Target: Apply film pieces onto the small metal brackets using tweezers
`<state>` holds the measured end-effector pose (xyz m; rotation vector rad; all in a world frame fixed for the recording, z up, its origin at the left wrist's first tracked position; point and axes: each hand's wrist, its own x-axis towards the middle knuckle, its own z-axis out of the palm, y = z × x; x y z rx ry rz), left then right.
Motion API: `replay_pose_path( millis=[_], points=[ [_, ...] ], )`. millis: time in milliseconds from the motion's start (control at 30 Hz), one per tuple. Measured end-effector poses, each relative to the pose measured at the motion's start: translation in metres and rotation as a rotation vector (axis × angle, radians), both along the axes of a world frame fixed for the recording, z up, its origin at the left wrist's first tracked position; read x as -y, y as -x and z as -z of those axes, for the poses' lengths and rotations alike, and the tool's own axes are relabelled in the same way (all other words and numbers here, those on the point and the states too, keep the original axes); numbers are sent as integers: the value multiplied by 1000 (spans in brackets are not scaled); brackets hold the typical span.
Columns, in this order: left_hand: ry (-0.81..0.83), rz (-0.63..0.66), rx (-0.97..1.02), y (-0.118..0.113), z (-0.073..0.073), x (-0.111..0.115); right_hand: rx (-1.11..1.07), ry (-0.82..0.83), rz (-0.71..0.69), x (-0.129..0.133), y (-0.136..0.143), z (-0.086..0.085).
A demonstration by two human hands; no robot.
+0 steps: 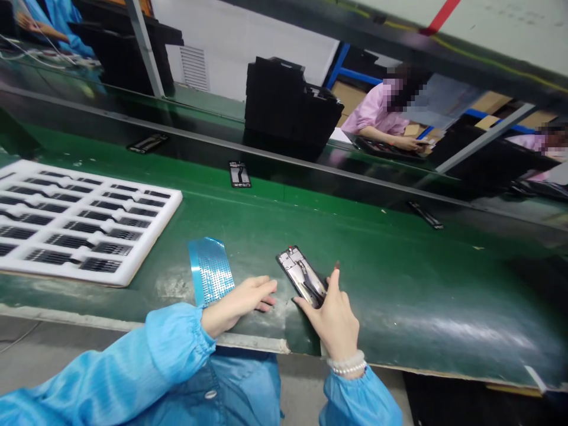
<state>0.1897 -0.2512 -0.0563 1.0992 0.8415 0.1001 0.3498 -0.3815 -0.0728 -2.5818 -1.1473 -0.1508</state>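
An opened phone frame point(298, 271) lies tilted on the green bench, its metal inner side up with a dark flex cable across it. My right hand point(338, 319) spans the near end of this frame, thumb at its left edge and fingers at the right edge, the index finger pointing away. That palm hides the frame's bottom end. To the left, my left hand point(246, 299) rests low over the bench with its fingers stretched out and nothing in them. Just beyond its wrist is a blue sheet point(213, 269) dotted with rows of small shiny pieces.
A white foam tray point(153, 239) of dark flex cables sits at left. Further phone frames lie along the conveyor: one near the middle point(240, 174), another at left point(148, 143), a third at right point(425, 215). Black stacked trays point(288, 106) stand behind. Co-workers sit across.
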Motion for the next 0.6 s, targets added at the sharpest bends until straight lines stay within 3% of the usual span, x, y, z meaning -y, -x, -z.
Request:
replay_pose_path(
  millis=[133,300,433,600],
  points=[
    [-18,-29,78,-15,4,5,-71,-39,47,1,24,-1],
    [-272,-183,244,-19,11,3,-272,-315,-60,12,54,8],
    [-286,-115,298,-5,19,-9,-486,-609,-88,13,44,10],
    [-258,-41,334,7,27,-15,-678,-542,-233,-16,31,-3]
  ],
)
